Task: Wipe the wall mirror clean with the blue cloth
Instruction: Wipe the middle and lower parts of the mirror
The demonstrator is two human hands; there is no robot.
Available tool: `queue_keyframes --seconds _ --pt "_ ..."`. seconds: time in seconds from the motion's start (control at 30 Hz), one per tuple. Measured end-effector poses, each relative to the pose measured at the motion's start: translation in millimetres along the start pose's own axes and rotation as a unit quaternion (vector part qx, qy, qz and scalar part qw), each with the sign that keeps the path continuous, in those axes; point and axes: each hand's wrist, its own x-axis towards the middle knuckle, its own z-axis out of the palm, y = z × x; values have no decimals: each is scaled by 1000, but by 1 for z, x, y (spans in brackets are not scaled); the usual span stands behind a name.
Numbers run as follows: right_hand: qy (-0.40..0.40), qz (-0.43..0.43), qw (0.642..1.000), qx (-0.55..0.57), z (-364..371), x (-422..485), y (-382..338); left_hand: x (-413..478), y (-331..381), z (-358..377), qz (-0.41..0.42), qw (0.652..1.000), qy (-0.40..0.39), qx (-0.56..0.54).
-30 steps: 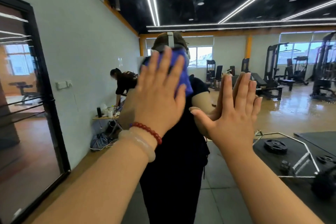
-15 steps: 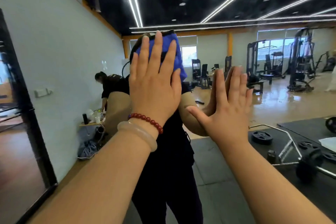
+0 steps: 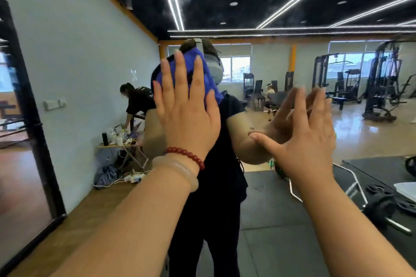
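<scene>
Left grip [image 3: 186, 112] flat, fingers straight and spread, pressing cloth [image 3: 198, 69] onto mirror [image 3: 265, 69], over the reflected head. Cloth bunched under the fingers, blue showing between and above them. Right grip [image 3: 308, 135] flat too, fingers straight and apart, holding nothing, beside the left grip. It meets its own reflection, but motion blur hides whether it touches the glass. Red bead bracelet [image 3: 186, 155] and pale bangle [image 3: 177, 171] on left wrist
</scene>
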Motion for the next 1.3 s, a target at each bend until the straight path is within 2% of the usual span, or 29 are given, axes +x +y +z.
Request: queue_keyframes --seconds 0.03,0.13,0.2,0.27,0.37,0.43,0.5,0.6,0.7,0.73,0.8,0.87,0.9,0.93,1.0,1.07,1.1,1.17,1.3 --pt "-9 -2 1000 -8 0 2 7 -7 14 5 12 1000 -9 8" --pt "-5 -26 1000 -14 3 4 18 -36 45 21 152 986 -58 31" --pt "-3 -36 999 -3 4 3 22 -38 46 24 176 982 -63 33" --pt "6 -48 999 4 4 3 28 -32 48 23 132 990 -44 18" --pt "6 -57 998 7 4 3 32 -16 63 22 -68 997 2 -44" --pt "2 -60 998 11 2 2 33 -15 81 23 -138 988 15 -60" --pt "6 -73 997 16 1 2 35 -25 99 30 -71 997 -16 -26" --pt "18 -103 994 11 3 -2 51 -45 113 40 126 988 -85 -4" --pt "9 -138 990 18 -2 -1 71 -29 104 35 199 976 -92 11" --pt "-1 -148 989 10 -5 0 76 -21 102 30 179 980 -84 17" --pt "-8 -145 989 -10 -14 4 86 -6 102 25 63 996 -58 21" --pt "-14 -106 994 -13 -27 10 98 -3 113 23 -41 999 -31 14" --pt "-22 -80 997 -6 -33 14 105 -6 122 26 -55 998 -29 14" --pt "-29 -56 998 2 -39 18 112 -13 130 29 -31 998 -43 17" --pt "-31 -21 999 11 -43 25 124 -32 142 40 106 990 -89 29" --pt "-31 -14 999 17 -41 27 129 -48 147 47 244 959 -130 56" --pt "-31 -16 999 20 -38 27 130 -48 148 47 265 952 -137 65" --pt "-28 -19 999 24 -34 27 134 -37 150 46 234 962 -126 68" --pt "-23 -24 999 24 -31 28 140 -7 169 42 15 998 -51 25"
